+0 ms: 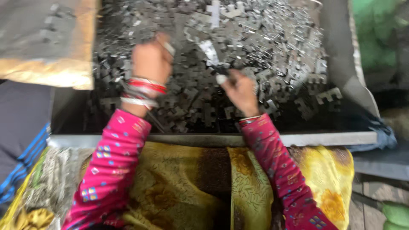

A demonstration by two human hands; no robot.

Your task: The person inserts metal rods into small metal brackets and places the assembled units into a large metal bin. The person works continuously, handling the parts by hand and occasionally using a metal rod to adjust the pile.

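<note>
Yellow patterned cloth (179, 187) covers the lap nearest the camera, with pink sleeves (113, 166) reaching forward over a grey tray rim (298, 138). Beyond it lies a heap of small cross-shaped metal pieces (272, 47). Left hand (150, 61), bangled at the wrist, has fingers curled around a pale piece; right hand (240, 89) pinches another piece at its fingertips, both raised just above the heap.

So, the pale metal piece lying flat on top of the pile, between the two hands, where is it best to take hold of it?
Probably from above, pinching its two long edges. The pale metal piece lies flat on the heap of cross-shaped pieces, just beyond the right hand and right of the left hand, with its upper face exposed. The picture is blurred, so its exact outline is unclear.
</note>
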